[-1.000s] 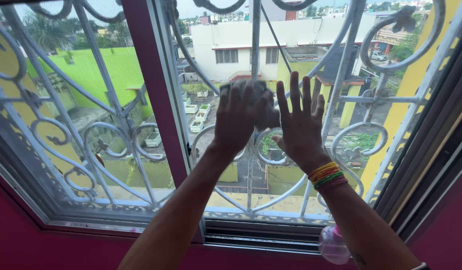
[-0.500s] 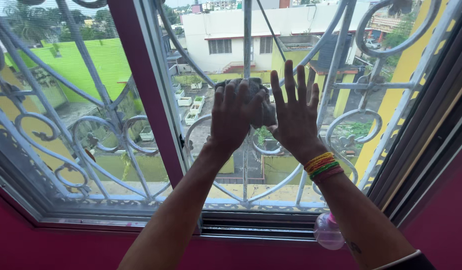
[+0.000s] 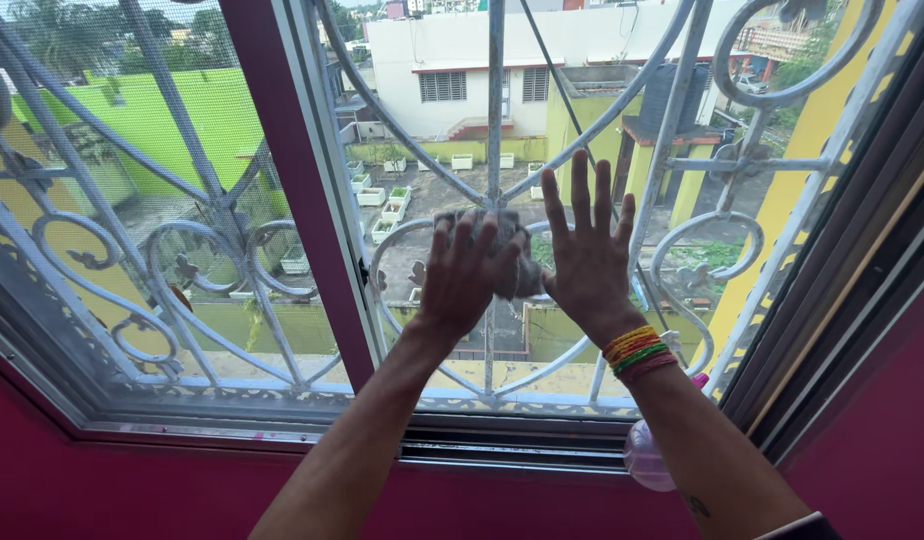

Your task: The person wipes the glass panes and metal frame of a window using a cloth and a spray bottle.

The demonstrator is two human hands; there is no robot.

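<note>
We see a grey cloth bunched up and pressed flat against the window pane, roughly at the middle of the glass, just behind the white scrolled iron grille. The left hand lies over it, fingers bent a little and closed down on the wad, so the cloth shows only at the hand's upper and right edge. The right hand is beside it — wide open, fingers spread, palm flat on the glass, holding nothing; a stack of coloured bangles sits at that wrist.

Compared with a second ago, both hands and the cloth sit lower on the pane, and our view has closed in on the window. We judge this to be a downward wiping stroke, with the open hand bracing.

Of containers there is one: a small clear bottle with a pinkish top on the sill, below the right forearm. Whether it holds any liquid we cannot tell. Around it all runs the magenta wall.
</note>
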